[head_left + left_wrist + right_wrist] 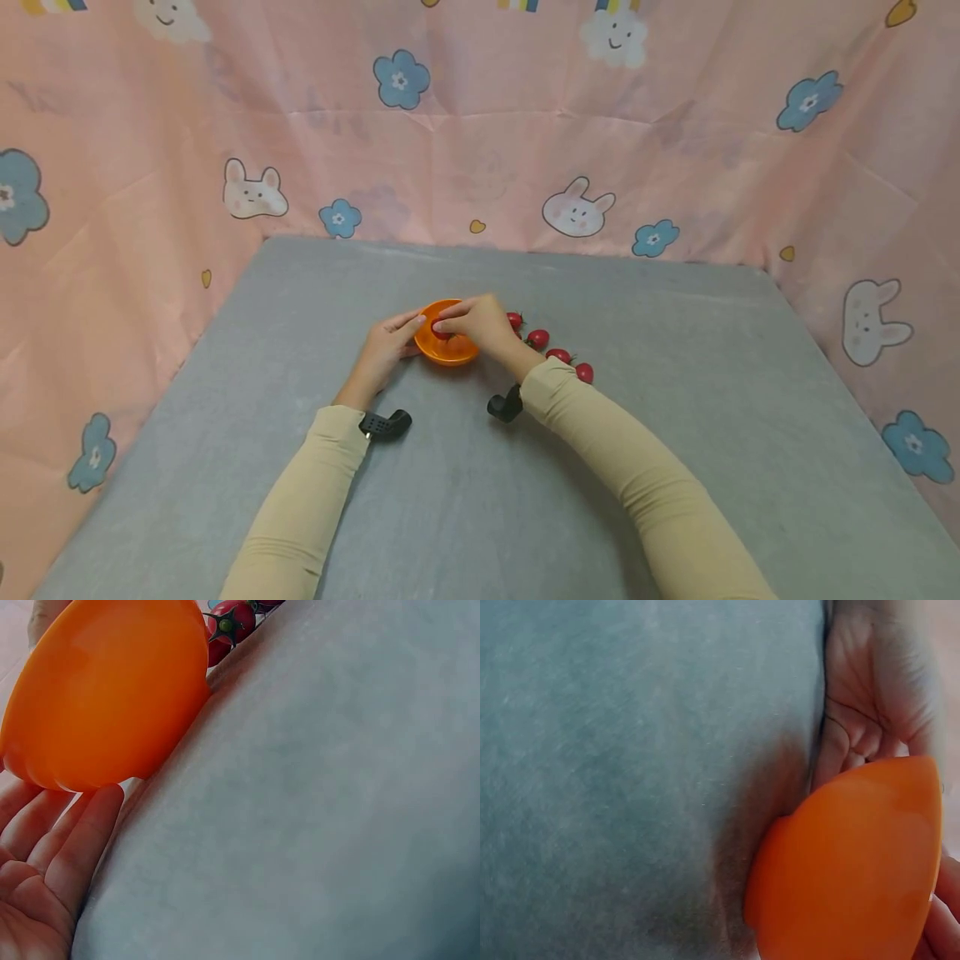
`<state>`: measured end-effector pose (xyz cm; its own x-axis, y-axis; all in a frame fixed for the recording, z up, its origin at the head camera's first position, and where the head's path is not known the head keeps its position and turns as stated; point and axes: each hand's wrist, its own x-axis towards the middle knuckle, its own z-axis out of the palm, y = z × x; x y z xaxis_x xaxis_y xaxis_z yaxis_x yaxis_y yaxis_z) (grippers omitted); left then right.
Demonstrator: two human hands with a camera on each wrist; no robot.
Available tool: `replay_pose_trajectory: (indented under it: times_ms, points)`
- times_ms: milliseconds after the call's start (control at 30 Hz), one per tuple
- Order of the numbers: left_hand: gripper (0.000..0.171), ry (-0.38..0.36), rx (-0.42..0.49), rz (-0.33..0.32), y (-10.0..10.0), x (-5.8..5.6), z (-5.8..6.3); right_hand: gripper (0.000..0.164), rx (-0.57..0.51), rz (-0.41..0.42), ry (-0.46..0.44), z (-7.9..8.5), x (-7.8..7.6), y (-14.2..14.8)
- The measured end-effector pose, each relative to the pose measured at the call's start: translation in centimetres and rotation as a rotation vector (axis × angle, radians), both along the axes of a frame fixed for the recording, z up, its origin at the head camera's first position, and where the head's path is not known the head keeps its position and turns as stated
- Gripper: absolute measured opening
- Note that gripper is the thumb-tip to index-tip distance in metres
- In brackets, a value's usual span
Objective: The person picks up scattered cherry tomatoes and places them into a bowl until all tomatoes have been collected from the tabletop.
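Note:
An orange bowl (447,357) stands on the grey table, between both hands. At its left side the left hand (384,346) holds it, thumb at the rim and fingers (79,847) against the outer wall. Over the bowl, the right hand (486,323) pinches a red cherry tomato (439,331) between thumb and fingers, inside the rim. The bowl's wall hides that tomato in both wrist views. To the right of the bowl lie several more cherry tomatoes (538,338), partly covered by the right hand and wrist. One shows its green stem top (229,622) in the left wrist view.
The grey table (450,500) reaches back to a pink curtain (480,150) printed with rabbits, clouds and blue flowers. A black wrist mount (386,425) sits on the left wrist, and another black mount (505,404) on the right.

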<state>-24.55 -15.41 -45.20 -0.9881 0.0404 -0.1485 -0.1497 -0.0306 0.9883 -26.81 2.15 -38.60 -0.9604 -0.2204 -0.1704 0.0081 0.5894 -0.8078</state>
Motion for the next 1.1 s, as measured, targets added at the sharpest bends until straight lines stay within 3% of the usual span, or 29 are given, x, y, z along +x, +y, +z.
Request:
replay_pose_trajectory:
  times_ms: [267,500,1100]
  points:
    - [0.045,-0.004,-0.007,-0.007,0.0,-0.1,-0.1,0.025,0.014,0.031,0.015,-0.5,0.1,-0.4]
    - [0.046,-0.009,-0.024,-0.014,-0.1,-0.1,-0.1,0.026,0.115,0.073,0.068,-0.7,0.1,-0.7]
    - [0.044,0.023,0.001,0.005,0.1,0.1,0.0,0.025,0.242,0.145,0.119,-0.8,0.2,-1.2]
